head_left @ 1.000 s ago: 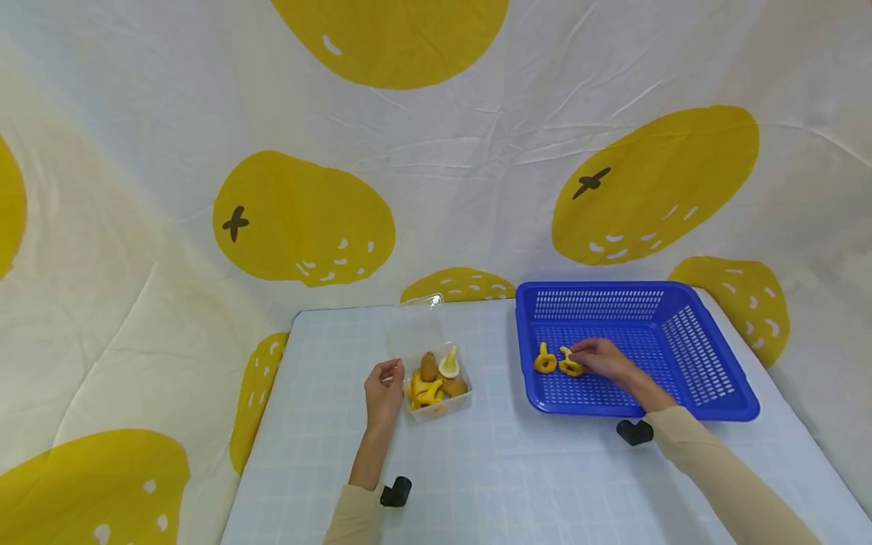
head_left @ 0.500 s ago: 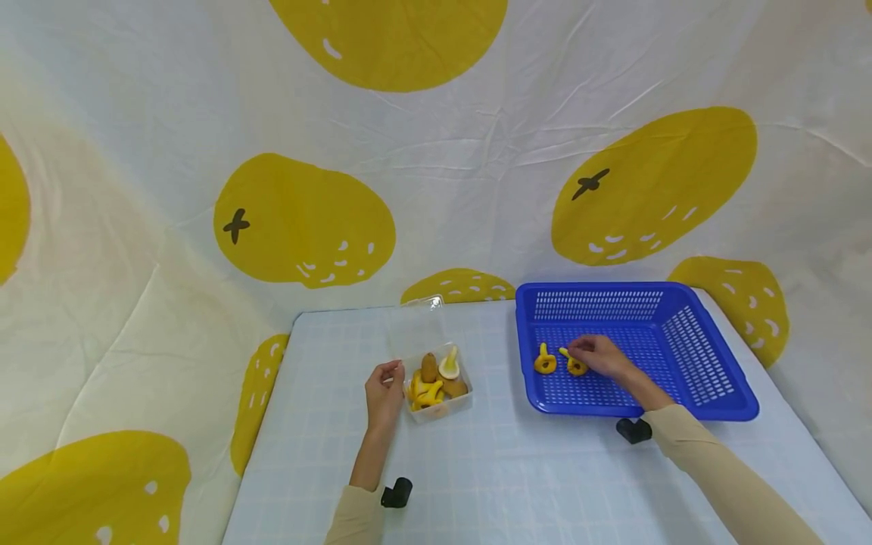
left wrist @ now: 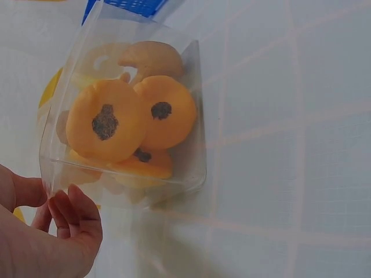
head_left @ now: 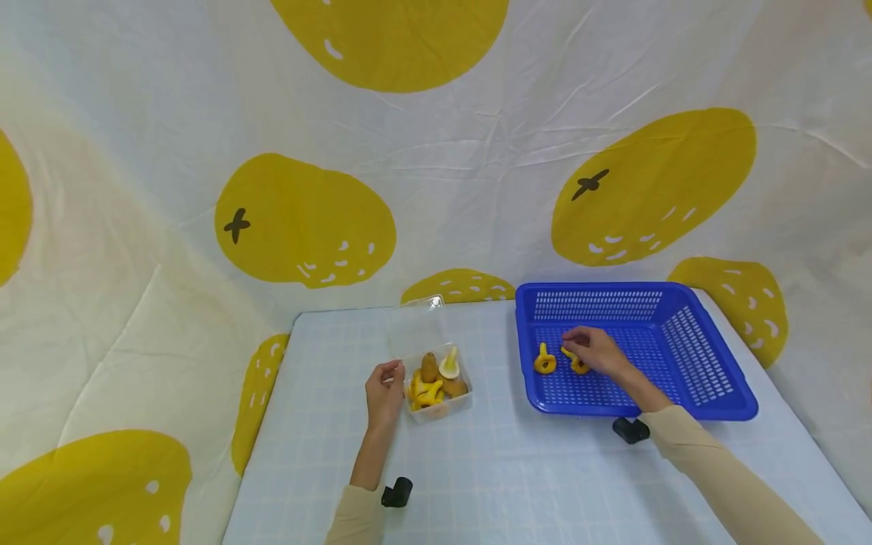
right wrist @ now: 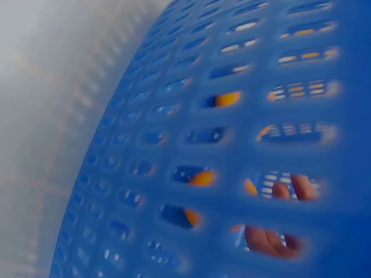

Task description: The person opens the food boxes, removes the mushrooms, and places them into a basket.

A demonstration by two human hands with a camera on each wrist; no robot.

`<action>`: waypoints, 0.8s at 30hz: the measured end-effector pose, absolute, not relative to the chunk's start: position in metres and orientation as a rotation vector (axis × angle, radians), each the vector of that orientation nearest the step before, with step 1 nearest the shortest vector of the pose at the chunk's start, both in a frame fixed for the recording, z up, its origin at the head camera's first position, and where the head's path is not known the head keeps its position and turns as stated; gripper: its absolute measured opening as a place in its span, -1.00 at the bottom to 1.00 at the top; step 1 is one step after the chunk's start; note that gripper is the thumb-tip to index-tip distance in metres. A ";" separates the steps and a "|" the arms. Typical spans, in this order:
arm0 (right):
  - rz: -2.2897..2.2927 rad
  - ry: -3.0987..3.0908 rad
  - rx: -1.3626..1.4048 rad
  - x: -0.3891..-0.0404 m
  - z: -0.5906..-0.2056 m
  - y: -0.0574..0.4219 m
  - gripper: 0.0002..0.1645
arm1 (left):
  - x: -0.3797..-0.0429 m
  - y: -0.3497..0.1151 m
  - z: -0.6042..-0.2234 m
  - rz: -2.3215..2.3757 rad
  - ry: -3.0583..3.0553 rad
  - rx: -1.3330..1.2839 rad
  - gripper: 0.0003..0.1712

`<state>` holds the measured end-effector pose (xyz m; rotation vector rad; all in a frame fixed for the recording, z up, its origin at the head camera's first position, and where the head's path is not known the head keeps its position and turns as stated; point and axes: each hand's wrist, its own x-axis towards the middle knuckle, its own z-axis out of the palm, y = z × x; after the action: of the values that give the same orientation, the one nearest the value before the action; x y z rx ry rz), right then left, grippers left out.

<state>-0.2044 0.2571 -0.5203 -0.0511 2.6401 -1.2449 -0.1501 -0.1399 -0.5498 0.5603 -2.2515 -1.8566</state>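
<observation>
My left hand (head_left: 384, 395) pinches the rim of a small clear plastic box (left wrist: 200, 174) between thumb and fingers. Inside are yellow mushrooms (left wrist: 107, 124) with dark centres, brown ones (head_left: 429, 368) and a pale one (head_left: 449, 366) with its stem up. Over on the right, my right hand (head_left: 599, 353) hovers low inside a blue basket (head_left: 654, 409), fingers loosely bent. Just under its fingertips lies a yellow mushroom (head_left: 580, 367), partly covered by the hand. Another yellow mushroom (head_left: 545, 362) lies to its left. The basket wall hides most of the hand in the right wrist view.
The box's clear lid (head_left: 417, 325) stands folded back behind it. A pale checked cloth covers the table (head_left: 490, 469). Behind the table hangs a white curtain (head_left: 463, 197) printed with large yellow fruit.
The right hand has turned the mushroom on the basket floor and moved it slightly right, then come off its stem, shifting up and left. The left hand stays at the box.
</observation>
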 end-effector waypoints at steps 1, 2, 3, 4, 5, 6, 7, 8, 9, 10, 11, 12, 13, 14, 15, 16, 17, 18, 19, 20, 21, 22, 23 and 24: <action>-1.251 2.644 -0.061 -0.204 -0.519 0.256 -0.59 | -0.151 -0.140 -0.550 -1.855 -2.252 0.559 -0.73; -1.254 2.647 -0.080 -0.203 -0.517 0.255 -0.58 | -0.151 -0.140 -0.549 -1.852 -2.254 0.562 -0.73; -1.265 2.647 -0.088 -0.203 -0.515 0.254 -0.59 | -0.151 -0.140 -0.549 -1.848 -2.256 0.565 -0.73; -1.271 2.649 -0.099 -0.202 -0.512 0.253 -0.59 | -0.151 -0.140 -0.549 -1.842 -2.263 0.570 -0.73; -1.278 2.651 -0.105 -0.201 -0.510 0.251 -0.60 | -0.151 -0.140 -0.549 -1.835 -2.269 0.574 -0.72; -1.282 2.655 -0.115 -0.200 -0.507 0.250 -0.60 | -0.151 -0.140 -0.549 -1.829 -2.273 0.576 -0.72; -1.288 2.654 -0.124 -0.200 -0.504 0.248 -0.60 | -0.152 -0.140 -0.549 -1.825 -2.276 0.578 -0.72; -1.292 2.654 -0.135 -0.199 -0.500 0.246 -0.60 | -0.152 -0.140 -0.549 -1.824 -2.278 0.579 -0.72; -1.297 2.654 -0.140 -0.198 -0.497 0.244 -0.60 | -0.152 -0.140 -0.549 -1.826 -2.277 0.582 -0.73; -1.300 2.654 -0.148 -0.198 -0.493 0.242 -0.61 | -0.152 -0.140 -0.549 -1.827 -2.277 0.583 -0.73; -1.304 2.654 -0.157 -0.197 -0.489 0.239 -0.61 | -0.152 -0.140 -0.549 -1.829 -2.278 0.586 -0.73; -1.308 2.653 -0.168 -0.197 -0.486 0.236 -0.61 | -0.153 -0.140 -0.549 -1.830 -2.278 0.586 -0.72; -1.311 2.655 -0.183 -0.197 -0.483 0.234 -0.62 | -0.153 -0.140 -0.549 -1.829 -2.281 0.590 -0.72; -1.312 2.657 -0.193 -0.197 -0.481 0.231 -0.63 | -0.153 -0.140 -0.549 -1.828 -2.285 0.593 -0.72; -1.315 2.658 -0.203 -0.198 -0.479 0.228 -0.63 | -0.153 -0.140 -0.549 -1.831 -2.285 0.600 -0.72; -1.321 2.658 -0.216 -0.199 -0.478 0.225 -0.64 | -0.153 -0.140 -0.548 -1.836 -2.286 0.609 -0.71; -1.328 2.655 -0.227 -0.199 -0.477 0.222 -0.64 | -0.153 -0.140 -0.547 -1.844 -2.285 0.617 -0.70; -1.334 2.651 -0.245 -0.200 -0.476 0.218 -0.64 | -0.153 -0.140 -0.547 -1.852 -2.283 0.630 -0.70; -1.343 2.643 -0.259 -0.200 -0.475 0.215 -0.65 | -0.153 -0.140 -0.546 -1.859 -2.282 0.647 -0.69; -1.355 2.628 -0.268 -0.200 -0.473 0.211 -0.64 | -0.153 -0.140 -0.545 -1.869 -2.279 0.664 -0.68; -1.366 2.619 -0.275 -0.200 -0.472 0.207 -0.64 | -0.153 -0.140 -0.544 -1.880 -2.274 0.683 -0.68; -1.373 2.609 -0.285 -0.199 -0.471 0.202 -0.63 | -0.153 -0.140 -0.543 -1.892 -2.267 0.701 -0.68; -1.377 2.603 -0.293 -0.199 -0.469 0.198 -0.63 | -0.153 -0.140 -0.542 -1.902 -2.261 0.718 -0.68; -1.380 2.600 -0.304 -0.199 -0.468 0.195 -0.64 | -0.153 -0.139 -0.542 -1.915 -2.253 0.736 -0.68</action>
<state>-0.1987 0.1945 -0.4680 -0.3035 2.5998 -1.3799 -0.1534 -0.1393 -0.5423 0.7357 -2.2530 -1.9147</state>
